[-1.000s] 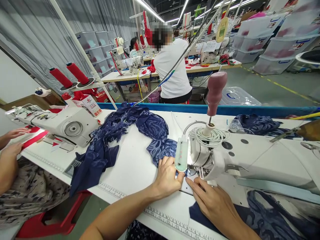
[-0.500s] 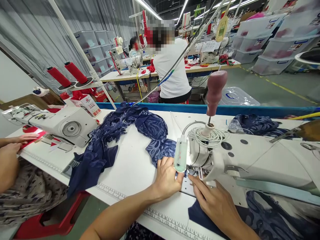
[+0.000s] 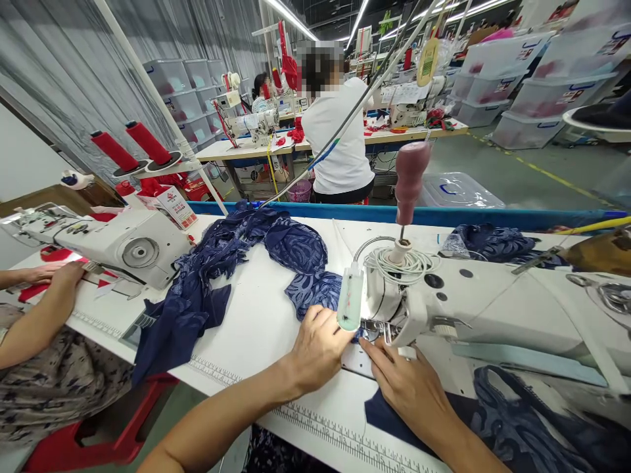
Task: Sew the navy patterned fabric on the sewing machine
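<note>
My left hand is closed on the near edge of a navy lace bra cup, beside the needle area of a white sewing machine. The cup's right part is hidden behind a pale green lamp on the machine head. My right hand lies on the machine bed with its fingers stretched out. Its index fingertip touches a small bit of blue cloth by the presser foot. A second navy cup adjoins the first, leading to a heap of navy lace pieces.
A screwdriver with a pink handle stands upright on the machine, among coiled cord. More navy pieces lie at right and behind the machine. At left, a co-worker's arm reaches to another sewing machine.
The view has shifted slightly. Both my hands stay at the presser foot with the cloth. The co-worker's nearer hand has moved forward and right towards their machine.
</note>
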